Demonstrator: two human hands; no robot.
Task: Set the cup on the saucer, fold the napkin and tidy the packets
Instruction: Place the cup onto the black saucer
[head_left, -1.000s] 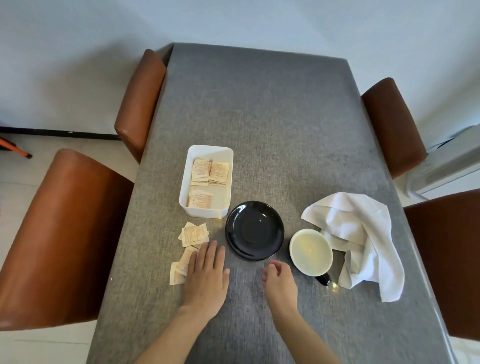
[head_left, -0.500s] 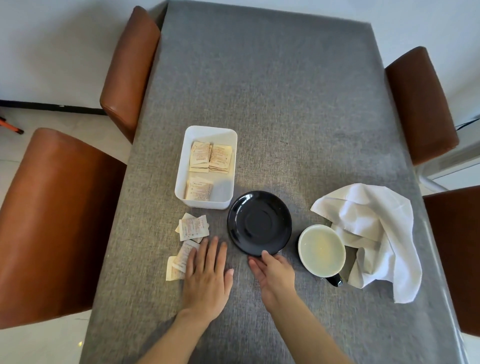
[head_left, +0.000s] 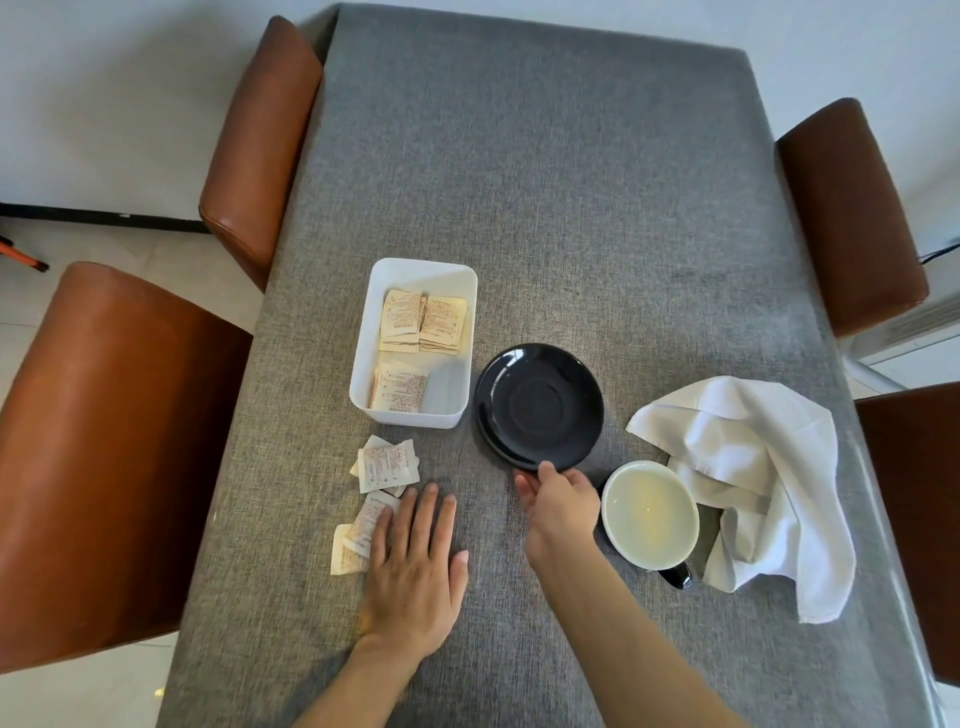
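Note:
A black saucer (head_left: 537, 402) lies mid-table. My right hand (head_left: 558, 506) pinches its near rim, thumb on top, and the left edge looks slightly raised. Just right of that hand stands a black cup (head_left: 649, 514) with a pale inside, its handle towards me. A crumpled white napkin (head_left: 753, 457) lies to the right, partly behind the cup. Several loose packets (head_left: 387, 462) lie left of the saucer. My left hand (head_left: 415, 566) rests flat on the table, fingers apart, its little-finger side over the nearest packets (head_left: 358, 535).
A white tray (head_left: 415, 270) holding several packets sits left of the saucer, almost touching it. Brown chairs flank the grey table (head_left: 545, 182): two on the left (head_left: 104, 441), two on the right (head_left: 852, 208).
My right hand has moved forward from the bare cloth to the saucer's near rim and closed on it. The left hand has stayed flat. The view has shifted closer.

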